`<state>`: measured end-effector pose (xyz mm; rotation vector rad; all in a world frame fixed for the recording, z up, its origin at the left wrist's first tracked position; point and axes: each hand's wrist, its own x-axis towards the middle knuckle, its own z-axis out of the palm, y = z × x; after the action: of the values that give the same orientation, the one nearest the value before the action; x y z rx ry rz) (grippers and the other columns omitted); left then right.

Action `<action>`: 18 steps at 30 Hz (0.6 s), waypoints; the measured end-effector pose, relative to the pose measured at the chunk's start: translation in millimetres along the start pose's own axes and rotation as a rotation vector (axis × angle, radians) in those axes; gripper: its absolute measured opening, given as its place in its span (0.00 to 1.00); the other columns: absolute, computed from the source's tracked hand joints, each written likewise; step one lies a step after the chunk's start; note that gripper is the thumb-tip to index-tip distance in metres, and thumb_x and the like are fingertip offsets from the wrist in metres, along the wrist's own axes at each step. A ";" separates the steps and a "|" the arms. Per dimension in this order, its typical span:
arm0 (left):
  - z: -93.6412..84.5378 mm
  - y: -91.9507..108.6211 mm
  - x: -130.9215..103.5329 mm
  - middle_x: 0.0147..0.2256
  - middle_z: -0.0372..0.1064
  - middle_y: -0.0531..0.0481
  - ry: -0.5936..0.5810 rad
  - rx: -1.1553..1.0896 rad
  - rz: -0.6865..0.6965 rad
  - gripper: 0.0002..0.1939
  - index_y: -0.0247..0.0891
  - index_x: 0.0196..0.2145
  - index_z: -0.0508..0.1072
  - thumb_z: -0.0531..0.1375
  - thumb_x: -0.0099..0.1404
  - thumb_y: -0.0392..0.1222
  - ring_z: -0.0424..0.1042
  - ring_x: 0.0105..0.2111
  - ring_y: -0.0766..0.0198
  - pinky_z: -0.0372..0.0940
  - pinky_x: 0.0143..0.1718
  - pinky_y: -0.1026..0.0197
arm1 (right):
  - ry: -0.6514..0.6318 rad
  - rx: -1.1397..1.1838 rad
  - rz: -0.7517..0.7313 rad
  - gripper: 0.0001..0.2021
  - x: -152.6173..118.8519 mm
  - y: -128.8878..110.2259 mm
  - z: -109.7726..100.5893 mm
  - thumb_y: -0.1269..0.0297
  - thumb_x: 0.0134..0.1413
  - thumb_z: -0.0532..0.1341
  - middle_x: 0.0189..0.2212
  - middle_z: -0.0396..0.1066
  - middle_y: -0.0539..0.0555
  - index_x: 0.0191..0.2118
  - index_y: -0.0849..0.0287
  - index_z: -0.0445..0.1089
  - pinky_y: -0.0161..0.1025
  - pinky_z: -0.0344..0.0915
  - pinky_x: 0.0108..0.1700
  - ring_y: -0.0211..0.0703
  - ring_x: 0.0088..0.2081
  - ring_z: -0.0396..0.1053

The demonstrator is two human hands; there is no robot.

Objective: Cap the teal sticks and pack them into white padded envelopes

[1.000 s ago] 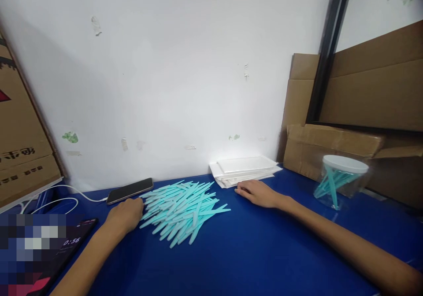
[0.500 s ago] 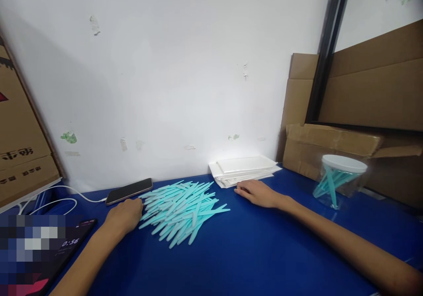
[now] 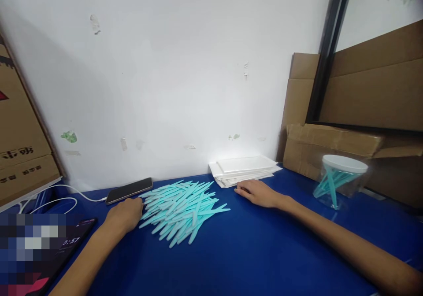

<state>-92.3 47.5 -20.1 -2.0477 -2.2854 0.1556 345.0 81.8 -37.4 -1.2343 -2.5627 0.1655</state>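
Observation:
A loose pile of light-blue plastic sticks (image 3: 183, 208) lies on the blue table (image 3: 251, 252). My left hand (image 3: 127, 214) rests at the pile's left side, its fingers curled under and mostly hidden by the back of the hand. To the right of the pile, my right hand (image 3: 256, 192) lies on the table at the front edge of a stack of white packets (image 3: 246, 166); its fingers are bent and close together, and nothing shows in them. A clear container with a white lid (image 3: 344, 164) stands at the right with more blue sticks inside.
Behind my left hand lies a phone (image 3: 129, 191) with a white cable (image 3: 79, 191). Another phone (image 3: 71, 247) is at the lower left, partly pixelated. Cardboard boxes (image 3: 23, 124) stand at the left and right, and a black frame (image 3: 327, 53) leans at the right.
The timer on the lower-left phone has gone from 0:56 to 0:57. Both hands and the sticks are unmoved.

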 end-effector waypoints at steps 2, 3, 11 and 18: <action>0.8 -0.6 0.7 0.45 0.75 0.26 0.004 -0.003 0.000 0.21 0.30 0.44 0.78 0.47 0.67 0.38 0.76 0.45 0.38 0.68 0.42 0.45 | 0.001 -0.002 -0.003 0.18 0.0 0.6 0.6 0.52 0.70 0.47 0.35 0.75 0.53 0.38 0.55 0.68 0.39 0.59 0.36 0.45 0.35 0.70; 1.3 -0.9 1.1 0.45 0.76 0.26 0.005 -0.004 0.001 0.20 0.31 0.44 0.78 0.48 0.67 0.38 0.76 0.45 0.38 0.68 0.42 0.45 | 0.001 -0.003 -0.004 0.18 0.1 1.0 1.0 0.52 0.70 0.47 0.35 0.75 0.53 0.38 0.55 0.68 0.39 0.59 0.36 0.45 0.35 0.70; 0.9 -0.4 0.8 0.45 0.75 0.25 0.000 -0.011 -0.001 0.20 0.30 0.43 0.77 0.48 0.66 0.37 0.76 0.44 0.37 0.68 0.41 0.44 | 0.002 0.001 -0.006 0.18 0.7 1.6 1.4 0.51 0.70 0.47 0.35 0.75 0.53 0.37 0.55 0.67 0.39 0.60 0.37 0.46 0.35 0.70; -0.2 0.3 -1.7 0.44 0.76 0.26 0.018 -0.016 0.002 0.20 0.31 0.42 0.78 0.48 0.65 0.39 0.76 0.44 0.38 0.68 0.41 0.46 | -0.003 -0.001 0.009 0.19 0.0 0.6 1.2 0.50 0.70 0.46 0.36 0.75 0.54 0.38 0.55 0.69 0.40 0.61 0.37 0.46 0.35 0.70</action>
<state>-91.8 45.9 -19.9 -2.0510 -2.2814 0.1194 345.1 82.2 -38.8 -1.2474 -2.5598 0.1685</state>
